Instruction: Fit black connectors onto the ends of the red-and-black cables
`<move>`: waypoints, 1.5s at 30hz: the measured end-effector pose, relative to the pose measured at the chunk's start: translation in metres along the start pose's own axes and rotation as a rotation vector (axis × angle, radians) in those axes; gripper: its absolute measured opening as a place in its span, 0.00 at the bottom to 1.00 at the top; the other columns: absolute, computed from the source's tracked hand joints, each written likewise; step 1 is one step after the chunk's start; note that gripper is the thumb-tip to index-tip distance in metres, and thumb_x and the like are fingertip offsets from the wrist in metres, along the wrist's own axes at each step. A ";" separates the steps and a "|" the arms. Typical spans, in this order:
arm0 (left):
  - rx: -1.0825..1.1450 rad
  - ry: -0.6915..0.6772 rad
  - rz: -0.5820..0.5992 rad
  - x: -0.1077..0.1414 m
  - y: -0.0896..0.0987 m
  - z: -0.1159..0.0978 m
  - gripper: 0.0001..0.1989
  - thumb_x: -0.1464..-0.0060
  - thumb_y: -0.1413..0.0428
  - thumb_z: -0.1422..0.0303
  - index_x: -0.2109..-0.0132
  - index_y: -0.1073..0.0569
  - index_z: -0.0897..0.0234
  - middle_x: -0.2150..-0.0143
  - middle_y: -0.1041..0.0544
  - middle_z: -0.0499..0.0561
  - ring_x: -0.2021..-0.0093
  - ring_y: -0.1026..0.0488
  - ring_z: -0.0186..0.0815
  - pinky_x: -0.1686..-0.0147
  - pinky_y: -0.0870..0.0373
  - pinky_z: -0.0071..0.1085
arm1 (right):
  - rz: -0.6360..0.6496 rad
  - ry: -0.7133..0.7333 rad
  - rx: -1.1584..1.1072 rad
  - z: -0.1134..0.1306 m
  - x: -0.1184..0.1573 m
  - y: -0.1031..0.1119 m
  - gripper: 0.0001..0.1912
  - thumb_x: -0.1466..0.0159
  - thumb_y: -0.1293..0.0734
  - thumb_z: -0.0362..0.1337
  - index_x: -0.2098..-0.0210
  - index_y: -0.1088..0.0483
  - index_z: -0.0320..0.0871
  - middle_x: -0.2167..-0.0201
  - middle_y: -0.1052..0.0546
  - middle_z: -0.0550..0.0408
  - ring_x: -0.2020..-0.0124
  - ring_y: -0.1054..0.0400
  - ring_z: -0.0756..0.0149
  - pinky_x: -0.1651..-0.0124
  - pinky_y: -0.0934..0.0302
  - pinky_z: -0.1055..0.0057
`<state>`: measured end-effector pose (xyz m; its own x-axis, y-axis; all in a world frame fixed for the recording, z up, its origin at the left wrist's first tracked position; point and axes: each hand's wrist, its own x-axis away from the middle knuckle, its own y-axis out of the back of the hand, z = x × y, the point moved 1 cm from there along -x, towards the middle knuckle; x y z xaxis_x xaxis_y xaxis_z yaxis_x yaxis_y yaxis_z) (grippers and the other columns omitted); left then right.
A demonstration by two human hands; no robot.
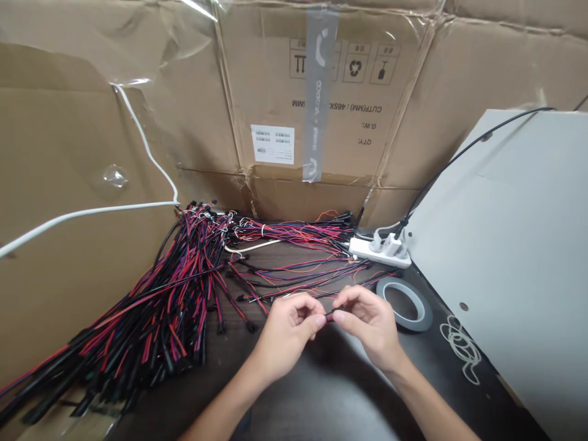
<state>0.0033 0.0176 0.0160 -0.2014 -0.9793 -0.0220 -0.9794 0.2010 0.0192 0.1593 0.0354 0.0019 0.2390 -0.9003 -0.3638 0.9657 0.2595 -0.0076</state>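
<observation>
Between my two hands, a little above the dark table (316,392), a thin black and red cable (329,316) shows as a short stretch. My left hand (294,324) pinches it from the left with thumb and fingertips. From the right, my right hand (367,321) pinches it too, its fingertips close to those of the left. The cable's ends are hidden by my fingers. Just beyond my hands lie several loose red and black cables (294,269) with small dark connectors.
A large heap of wire harnesses (179,294) covers the left, with a tied bundle (298,231) along the back. To the right are a white power strip (379,252), a roll of grey tape (425,309) and a coil of pale string (462,349). Cardboard walls (271,79) enclose the table.
</observation>
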 end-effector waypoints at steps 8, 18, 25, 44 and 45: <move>-0.098 -0.056 -0.020 -0.002 0.003 0.007 0.08 0.49 0.45 0.67 0.69 0.28 0.69 0.73 0.33 0.48 0.72 0.37 0.30 0.70 0.41 0.25 | 0.086 -0.236 -0.187 -0.011 -0.002 0.002 0.10 0.42 0.32 0.41 0.68 0.34 0.40 0.82 0.34 0.60 0.82 0.41 0.75 0.81 0.47 0.78; -0.210 -0.111 -0.020 -0.001 0.003 0.000 0.08 0.49 0.46 0.71 0.74 0.27 0.68 0.72 0.32 0.49 0.71 0.36 0.31 0.71 0.41 0.26 | 0.212 -0.202 -0.046 -0.002 -0.007 0.000 0.08 0.43 0.34 0.39 0.69 0.35 0.40 0.77 0.35 0.58 0.78 0.42 0.73 0.77 0.46 0.75; -0.288 -0.020 0.020 -0.002 0.007 0.001 0.06 0.53 0.45 0.71 0.74 0.28 0.69 0.74 0.30 0.50 0.73 0.35 0.30 0.72 0.39 0.26 | 0.241 -0.191 0.093 0.004 -0.010 -0.002 0.06 0.47 0.36 0.33 0.76 0.39 0.41 0.80 0.39 0.61 0.78 0.47 0.74 0.77 0.52 0.76; 0.025 0.193 0.157 -0.006 0.014 0.014 0.13 0.55 0.42 0.62 0.73 0.35 0.68 0.79 0.33 0.46 0.81 0.46 0.23 0.81 0.52 0.22 | 0.089 -0.268 -0.137 -0.008 -0.016 0.019 0.11 0.50 0.31 0.34 0.79 0.40 0.41 0.84 0.36 0.61 0.83 0.48 0.77 0.81 0.56 0.77; 0.022 0.189 0.156 -0.006 0.015 0.013 0.13 0.55 0.42 0.62 0.73 0.34 0.69 0.79 0.33 0.46 0.81 0.46 0.23 0.81 0.52 0.22 | 0.078 -0.275 -0.167 -0.009 -0.016 0.020 0.11 0.51 0.31 0.34 0.79 0.40 0.41 0.84 0.36 0.62 0.84 0.49 0.77 0.82 0.56 0.78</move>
<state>-0.0098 0.0272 0.0029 -0.3464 -0.9231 0.1670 -0.9370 0.3490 -0.0142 0.1739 0.0585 -0.0007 0.3522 -0.9301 -0.1039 0.9188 0.3647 -0.1509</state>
